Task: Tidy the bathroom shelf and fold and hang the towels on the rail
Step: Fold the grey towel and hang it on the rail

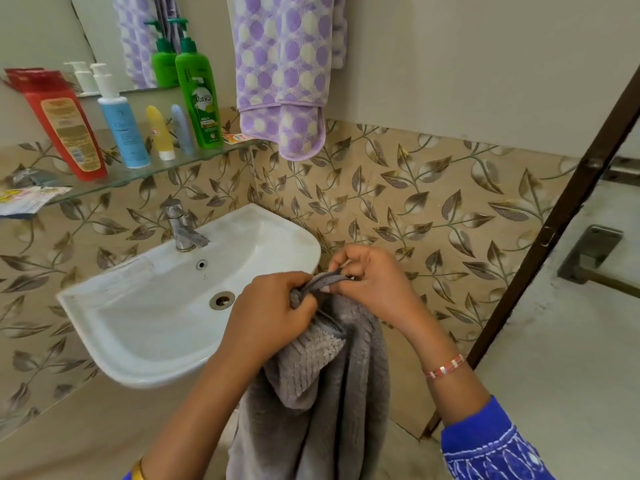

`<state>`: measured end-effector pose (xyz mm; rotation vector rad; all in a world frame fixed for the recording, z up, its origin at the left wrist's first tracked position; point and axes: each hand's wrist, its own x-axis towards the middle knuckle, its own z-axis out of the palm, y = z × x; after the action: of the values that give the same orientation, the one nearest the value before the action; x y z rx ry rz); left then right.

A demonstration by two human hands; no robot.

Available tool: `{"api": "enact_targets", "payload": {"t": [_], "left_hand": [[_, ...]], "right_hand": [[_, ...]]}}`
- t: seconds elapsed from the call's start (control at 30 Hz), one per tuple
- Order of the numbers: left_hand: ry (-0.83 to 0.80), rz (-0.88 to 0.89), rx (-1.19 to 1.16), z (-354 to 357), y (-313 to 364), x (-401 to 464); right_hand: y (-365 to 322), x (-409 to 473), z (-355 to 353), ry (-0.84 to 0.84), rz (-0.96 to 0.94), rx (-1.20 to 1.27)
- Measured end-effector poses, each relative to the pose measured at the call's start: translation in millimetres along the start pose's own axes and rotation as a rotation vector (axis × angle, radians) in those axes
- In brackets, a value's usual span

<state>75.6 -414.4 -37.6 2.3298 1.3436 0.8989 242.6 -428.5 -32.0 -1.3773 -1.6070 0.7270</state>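
Grey towel [322, 386] hangs at 6 o'clock in front of the washbasin [166, 327], its top edge pinched by left hand [273, 315] and right hand [372, 280] (folding seems underway), so next likely means matching corners before reaching for the rail, unseen here.

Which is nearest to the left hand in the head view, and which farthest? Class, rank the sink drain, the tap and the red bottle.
From the left hand:
1. Sink drain, in the basin just left of it.
2. Tap, at the basin's back.
3. Red bottle, up on the glass shelf, far left.
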Motion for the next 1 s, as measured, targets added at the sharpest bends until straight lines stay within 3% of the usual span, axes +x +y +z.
{"api": "enact_targets", "payload": {"t": [0.13,0.27,0.43,0.53,0.73,0.83,1.0], "left_hand": [[0.137,0.009,-0.177,-7,5,7],[0.303,0.021,-0.276,-17,8,12],[0.569,0.01,-0.379,-40,1,20],[0.632,-0.001,-0.373,-47,-10,19],[0.531,-0.195,-0.267,-37,-39,18],[0.366,-0.299,-0.117,-26,-47,20],[-0.014,0.0,-0.161,8,-23,10]], "right_hand": [[8,1,6,-0.128,0.044,0.113],[32,4,11,-0.24,0.148,0.043],[74,-1,10,-0.205,0.344,-0.017],[87,0,0,-0.176,0.41,-0.01],[79,9,-14,0.249,0.316,0.061],[66,13,-10,0.283,0.202,0.031],[38,17,8,0.167,0.028,0.023]]}}
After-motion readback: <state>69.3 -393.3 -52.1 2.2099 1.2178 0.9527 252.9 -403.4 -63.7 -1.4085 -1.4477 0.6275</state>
